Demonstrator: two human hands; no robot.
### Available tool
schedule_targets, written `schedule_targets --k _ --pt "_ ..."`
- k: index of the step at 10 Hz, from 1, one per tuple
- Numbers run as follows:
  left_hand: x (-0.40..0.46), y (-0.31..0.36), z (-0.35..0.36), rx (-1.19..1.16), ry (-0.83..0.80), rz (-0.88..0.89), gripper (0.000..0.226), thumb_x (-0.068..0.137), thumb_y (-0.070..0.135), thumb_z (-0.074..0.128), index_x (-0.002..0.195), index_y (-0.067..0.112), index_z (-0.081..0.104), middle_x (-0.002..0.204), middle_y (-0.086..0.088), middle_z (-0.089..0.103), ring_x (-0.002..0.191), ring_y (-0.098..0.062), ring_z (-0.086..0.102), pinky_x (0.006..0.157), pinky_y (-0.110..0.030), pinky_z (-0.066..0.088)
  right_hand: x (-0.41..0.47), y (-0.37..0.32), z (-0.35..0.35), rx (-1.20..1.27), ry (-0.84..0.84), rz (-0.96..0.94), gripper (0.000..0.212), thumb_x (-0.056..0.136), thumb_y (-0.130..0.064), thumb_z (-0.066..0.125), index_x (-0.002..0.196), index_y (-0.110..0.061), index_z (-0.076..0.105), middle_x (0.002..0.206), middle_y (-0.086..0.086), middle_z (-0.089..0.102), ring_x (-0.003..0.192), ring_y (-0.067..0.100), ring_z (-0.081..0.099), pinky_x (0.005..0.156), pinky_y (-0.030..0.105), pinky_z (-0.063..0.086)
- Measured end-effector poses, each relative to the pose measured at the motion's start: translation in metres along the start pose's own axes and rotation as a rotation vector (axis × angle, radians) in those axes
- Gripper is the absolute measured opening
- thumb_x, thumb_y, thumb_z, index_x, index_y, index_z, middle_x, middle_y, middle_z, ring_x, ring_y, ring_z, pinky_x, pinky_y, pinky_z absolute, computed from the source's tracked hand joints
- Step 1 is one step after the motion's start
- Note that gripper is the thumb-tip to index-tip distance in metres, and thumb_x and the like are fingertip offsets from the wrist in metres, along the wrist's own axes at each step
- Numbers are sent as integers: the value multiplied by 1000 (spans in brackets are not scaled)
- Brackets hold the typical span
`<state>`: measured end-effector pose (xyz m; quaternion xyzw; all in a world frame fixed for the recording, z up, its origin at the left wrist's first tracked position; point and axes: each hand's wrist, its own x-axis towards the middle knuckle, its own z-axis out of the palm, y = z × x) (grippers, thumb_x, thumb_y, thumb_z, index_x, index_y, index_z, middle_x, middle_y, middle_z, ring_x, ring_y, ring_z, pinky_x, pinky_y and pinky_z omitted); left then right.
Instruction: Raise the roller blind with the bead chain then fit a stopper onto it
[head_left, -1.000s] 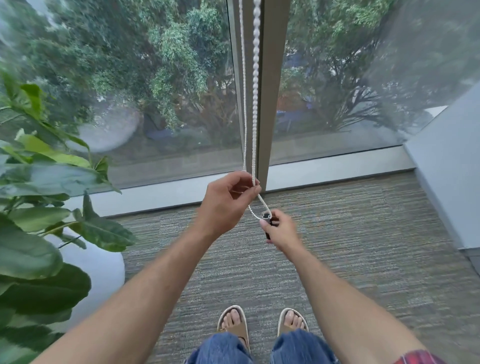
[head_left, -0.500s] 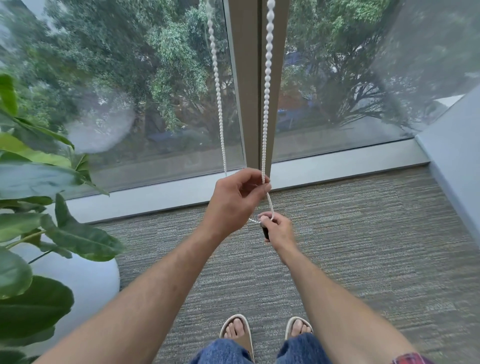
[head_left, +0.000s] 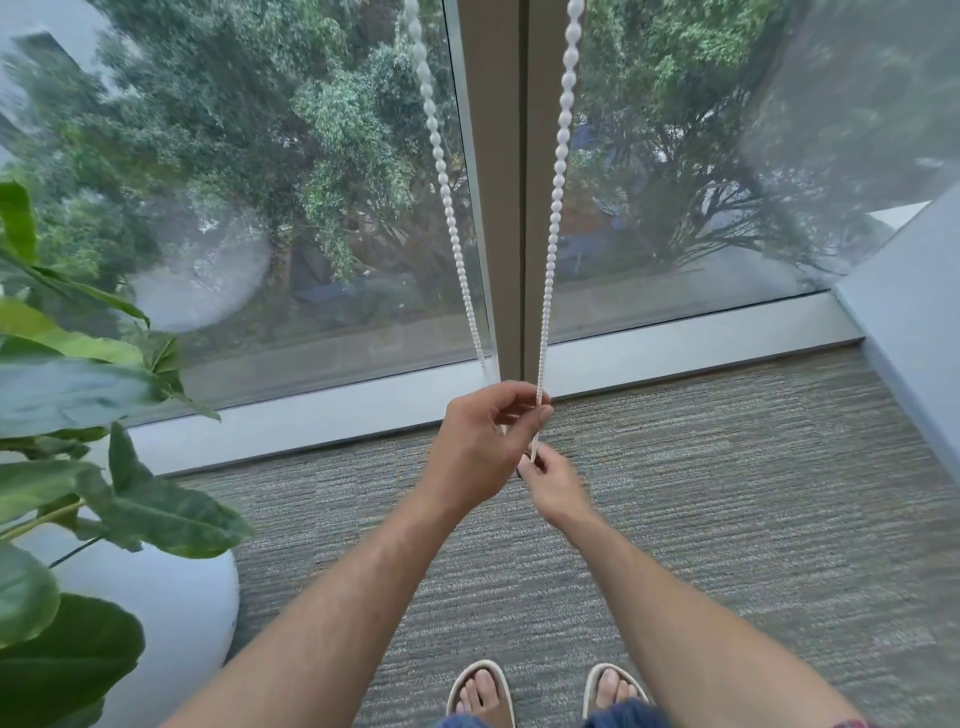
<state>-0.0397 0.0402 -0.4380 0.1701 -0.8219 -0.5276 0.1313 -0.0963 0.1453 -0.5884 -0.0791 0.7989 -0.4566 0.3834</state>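
The white bead chain (head_left: 557, 171) hangs in two strands in front of the window mullion (head_left: 506, 182), spread apart at the top and drawing together at the hands. The left hand (head_left: 480, 447) pinches the right strand between thumb and forefinger just above the bottom of the loop, the other fingers curled loosely behind; this grip seems meant to keep that stretch of chain taut and steady so the other hand has a fixed place to work.

Just below and slightly nearer, the right hand (head_left: 553, 483) is closed around the chain's lowest part, with a small dark piece (head_left: 525, 465) showing at its fingertips (probably the stopper, though it is too hidden and blurred to tell for sure). The blind itself is out of view, so how high it sits cannot be read; with both hands gathered at one spot, the fitting step looks to be the one in hand.

Counted: one chain loop, two strands, two hands, one dark piece. At the left stands one leafy plant (head_left: 78, 415) in a round white pot (head_left: 171, 613). Two sandalled feet (head_left: 483, 691) rest on the grey carpet (head_left: 753, 493).
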Motion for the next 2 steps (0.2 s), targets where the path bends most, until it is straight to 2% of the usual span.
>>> schedule_targets --k 1,2 --pt "-6 5 -5 53 -2 -46 23 90 13 70 113 13 69 100 1 74 97 -7 69 92 -27 54 -14 -14 -10 -96 6 -73 44 98 -24 57 141 -27 47 123 -17 48 115 6 48 98 28 37" --pt "-22 10 -9 127 12 -86 40 91 16 69 130 16 59 115 7 68 107 -2 63 100 -23 49 -26 -44 -19 -261 64 -195 56 94 -17 58 146 -26 38 136 -12 50 134 15 46 104 31 39"
